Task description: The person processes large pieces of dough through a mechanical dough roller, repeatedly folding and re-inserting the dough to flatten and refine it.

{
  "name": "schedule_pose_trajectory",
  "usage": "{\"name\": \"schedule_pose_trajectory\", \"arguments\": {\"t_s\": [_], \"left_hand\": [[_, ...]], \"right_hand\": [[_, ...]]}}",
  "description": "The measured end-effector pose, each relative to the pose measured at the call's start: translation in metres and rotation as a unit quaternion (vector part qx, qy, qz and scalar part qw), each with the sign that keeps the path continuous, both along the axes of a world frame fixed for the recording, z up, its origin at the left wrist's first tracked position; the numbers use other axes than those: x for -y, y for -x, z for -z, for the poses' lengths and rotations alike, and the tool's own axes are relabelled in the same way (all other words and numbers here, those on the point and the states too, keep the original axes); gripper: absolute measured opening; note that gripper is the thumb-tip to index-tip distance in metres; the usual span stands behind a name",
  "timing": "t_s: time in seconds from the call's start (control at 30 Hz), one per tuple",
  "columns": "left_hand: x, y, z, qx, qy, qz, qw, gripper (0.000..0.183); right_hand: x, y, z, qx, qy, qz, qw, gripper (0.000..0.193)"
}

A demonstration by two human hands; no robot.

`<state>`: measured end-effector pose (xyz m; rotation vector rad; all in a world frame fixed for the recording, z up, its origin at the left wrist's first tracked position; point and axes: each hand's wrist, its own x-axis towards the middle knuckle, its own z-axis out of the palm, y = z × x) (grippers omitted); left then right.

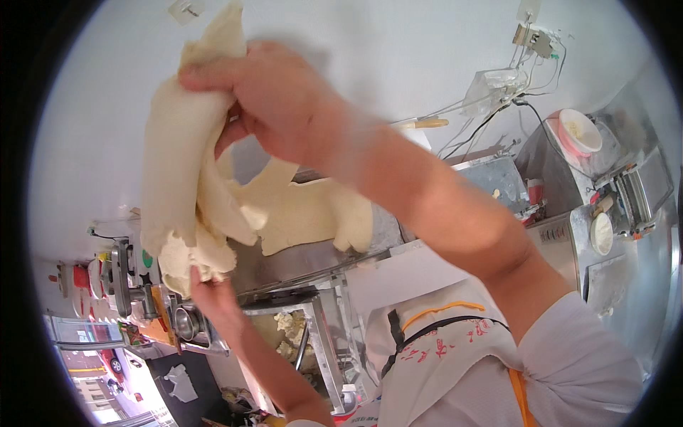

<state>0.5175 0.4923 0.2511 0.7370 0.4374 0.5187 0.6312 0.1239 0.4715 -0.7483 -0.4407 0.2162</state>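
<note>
My right hand (249, 89) is raised at the upper left, its thumb and fingers closed on a pale dough sheet (171, 164). The sheet hangs down from it in long folds with a ragged lower end. At that lower end my left hand (213, 292) grips a bunched, torn part of the same dough. Behind the hanging folds, a flat dough piece (306, 220) lies on the metal worktop (267, 274). Whether it joins the hanging sheet, I cannot tell.
Below the worktop stands a metal-framed bin (290, 334) with lumps of dough. Metal bowls (187, 322) and a dark table (188, 388) are at the lower left. On the right are a pink-and-white bowl (580, 132), a white dish (601, 235) and hanging cables (523, 103).
</note>
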Motion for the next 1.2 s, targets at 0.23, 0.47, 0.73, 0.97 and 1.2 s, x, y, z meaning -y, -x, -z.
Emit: {"name": "schedule_pose_trajectory", "arguments": {"t_s": [0.23, 0.47, 0.73, 0.97, 1.2], "left_hand": [[0.193, 0.015, 0.084, 0.023, 0.131, 0.333, 0.934, 0.080], [0.296, -0.056, 0.182, -0.130, -0.842, 0.159, 0.499, 0.064], [0.217, -0.062, 0.116, -0.146, -0.734, 0.233, 0.621, 0.063], [0.089, -0.049, 0.049, -0.237, -0.592, 0.166, 0.752, 0.063], [0.034, -0.056, 0.047, -0.255, -0.426, 0.144, 0.856, 0.062]], "right_hand": [[-0.006, -0.014, -0.025, -0.005, 0.027, 0.055, 0.998, 0.033], [-0.024, -0.008, -0.058, 0.018, -0.028, 0.008, 0.999, 0.036], [0.030, 0.011, -0.061, 0.026, 0.046, 0.024, 0.998, 0.031], [0.104, 0.009, 0.025, -0.024, 0.077, 0.013, 0.997, 0.034], [0.116, 0.011, 0.133, -0.143, 0.102, -0.005, 0.984, 0.042]]}}
